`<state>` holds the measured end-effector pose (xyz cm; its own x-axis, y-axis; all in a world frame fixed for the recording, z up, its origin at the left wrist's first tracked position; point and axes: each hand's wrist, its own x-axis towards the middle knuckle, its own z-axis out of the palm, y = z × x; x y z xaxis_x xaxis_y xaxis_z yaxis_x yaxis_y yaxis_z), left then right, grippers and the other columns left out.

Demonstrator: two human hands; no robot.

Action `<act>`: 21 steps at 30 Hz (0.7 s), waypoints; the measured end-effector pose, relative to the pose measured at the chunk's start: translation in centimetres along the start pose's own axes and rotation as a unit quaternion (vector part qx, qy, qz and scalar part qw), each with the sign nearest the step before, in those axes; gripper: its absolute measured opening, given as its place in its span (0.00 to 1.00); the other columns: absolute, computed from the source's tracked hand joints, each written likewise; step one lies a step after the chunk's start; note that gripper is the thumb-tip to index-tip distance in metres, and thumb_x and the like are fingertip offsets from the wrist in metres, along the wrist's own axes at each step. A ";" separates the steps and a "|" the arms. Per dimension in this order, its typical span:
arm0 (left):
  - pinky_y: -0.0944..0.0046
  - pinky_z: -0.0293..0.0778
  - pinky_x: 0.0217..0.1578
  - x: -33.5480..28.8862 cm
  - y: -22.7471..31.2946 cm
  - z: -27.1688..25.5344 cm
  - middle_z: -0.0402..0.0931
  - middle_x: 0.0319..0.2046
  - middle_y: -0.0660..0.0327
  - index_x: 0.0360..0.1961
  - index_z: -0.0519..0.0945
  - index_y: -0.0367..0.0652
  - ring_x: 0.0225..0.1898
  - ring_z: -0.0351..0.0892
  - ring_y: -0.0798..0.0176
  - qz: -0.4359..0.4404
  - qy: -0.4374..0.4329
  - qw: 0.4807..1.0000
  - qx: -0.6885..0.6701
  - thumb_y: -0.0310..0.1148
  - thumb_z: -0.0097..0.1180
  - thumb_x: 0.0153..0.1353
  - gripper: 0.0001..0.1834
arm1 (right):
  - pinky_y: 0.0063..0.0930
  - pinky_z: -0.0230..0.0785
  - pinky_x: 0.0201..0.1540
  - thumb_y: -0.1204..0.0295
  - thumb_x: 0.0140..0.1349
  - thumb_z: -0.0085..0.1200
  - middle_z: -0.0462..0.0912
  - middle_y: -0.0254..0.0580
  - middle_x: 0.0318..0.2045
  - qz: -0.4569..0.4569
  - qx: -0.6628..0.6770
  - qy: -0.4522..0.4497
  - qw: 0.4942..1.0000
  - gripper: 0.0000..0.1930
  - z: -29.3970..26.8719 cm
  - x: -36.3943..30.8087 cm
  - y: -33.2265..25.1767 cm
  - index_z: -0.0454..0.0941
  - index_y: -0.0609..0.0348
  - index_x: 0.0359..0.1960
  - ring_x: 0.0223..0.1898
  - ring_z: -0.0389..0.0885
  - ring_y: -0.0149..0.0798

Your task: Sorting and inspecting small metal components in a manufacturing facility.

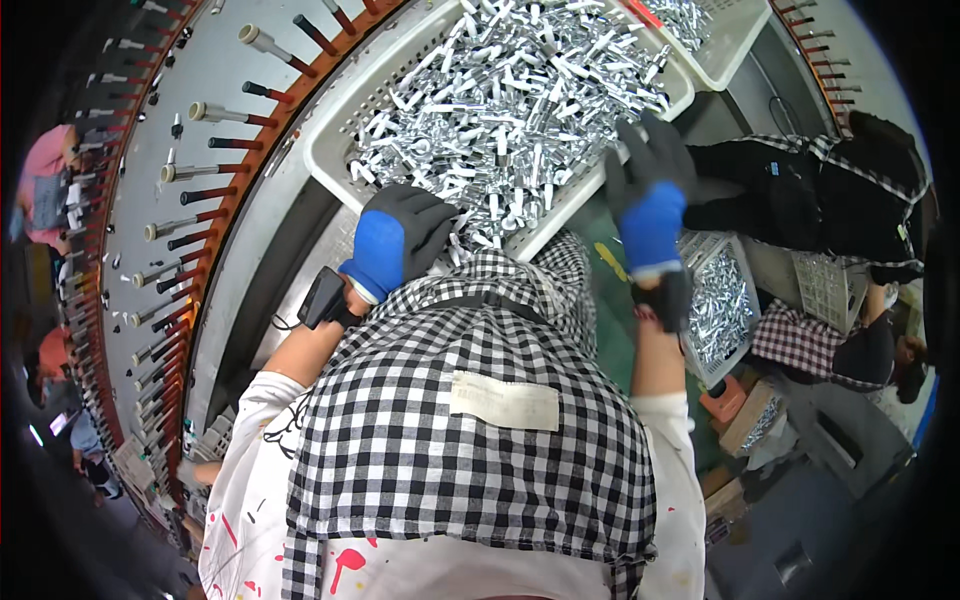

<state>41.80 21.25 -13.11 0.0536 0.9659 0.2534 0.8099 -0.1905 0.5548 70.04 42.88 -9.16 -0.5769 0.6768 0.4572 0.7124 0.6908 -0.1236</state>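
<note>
A white plastic basket [325, 150] heaped with small silver metal parts with white ends [500, 110] stands before me. My left hand [405, 232], in a grey and blue glove, is at its near left corner. Its fingers curl inward beside a few of the metal parts, and whatever they grip is hidden under them. Over the basket's right edge is my right hand [648, 195], gloved the same way and slightly blurred. Its fingers are spread apart, with nothing visible in them. A dark band device [325, 298] sits on my left wrist.
At left curves a conveyor [225, 215] with upright brush-like pegs. A second white basket [738, 45] of parts stands at the far right. More parts fill a crate [720, 310] at right. A person in dark clothing [800, 195] works close on the right; another sits below.
</note>
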 end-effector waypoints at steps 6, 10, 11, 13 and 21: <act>0.47 0.82 0.48 0.2 0.1 0.1 0.90 0.43 0.50 0.46 0.92 0.40 0.45 0.88 0.42 0.005 0.006 1.000 0.002 0.29 0.68 0.62 0.11 | 0.51 0.79 0.50 0.65 0.60 0.71 0.91 0.37 0.45 -0.086 -0.077 -0.116 0.986 0.15 5.3 5.3 -1.3 0.92 0.41 0.50 0.44 0.89 0.53; 0.47 0.82 0.49 -0.2 -0.2 0.0 0.90 0.44 0.50 0.46 0.91 0.40 0.45 0.88 0.42 0.004 0.007 1.000 0.011 0.29 0.68 0.62 0.12 | 0.47 0.80 0.47 0.65 0.61 0.71 0.92 0.43 0.37 -0.107 -0.072 -0.165 0.978 0.12 4.2 6.8 -1.4 0.93 0.48 0.46 0.39 0.89 0.51; 0.47 0.82 0.49 -0.2 -0.2 0.0 0.90 0.44 0.50 0.46 0.91 0.40 0.45 0.88 0.42 -0.001 0.008 1.000 0.009 0.29 0.68 0.62 0.12 | 0.47 0.80 0.47 0.65 0.61 0.71 0.92 0.43 0.37 -0.110 -0.071 -0.168 0.977 0.12 3.9 6.6 -1.7 0.93 0.48 0.46 0.39 0.89 0.51; 0.46 0.81 0.49 0.3 -0.1 -0.3 0.90 0.43 0.50 0.46 0.91 0.40 0.45 0.87 0.41 -0.002 -0.002 1.000 0.004 0.29 0.68 0.62 0.12 | 0.37 0.79 0.41 0.67 0.62 0.75 0.92 0.42 0.34 0.064 0.209 -0.027 0.976 0.12 2.4 5.7 -2.2 0.93 0.55 0.45 0.33 0.88 0.42; 0.49 0.77 0.68 3.1 1.6 -0.1 0.84 0.64 0.45 0.81 0.68 0.42 0.67 0.83 0.48 -0.167 0.058 0.946 -0.271 0.34 0.73 0.68 0.43 | 0.25 0.71 0.36 0.59 0.67 0.76 0.86 0.31 0.28 0.407 0.501 -0.073 0.760 0.17 1.1 2.6 -5.5 0.91 0.65 0.39 0.30 0.78 0.25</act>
<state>43.18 23.92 -11.35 -0.2423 0.9684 0.0589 0.3492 0.0304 0.9366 64.15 41.10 -8.20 -0.1979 0.9544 -0.2233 0.2375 -0.1743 -0.9556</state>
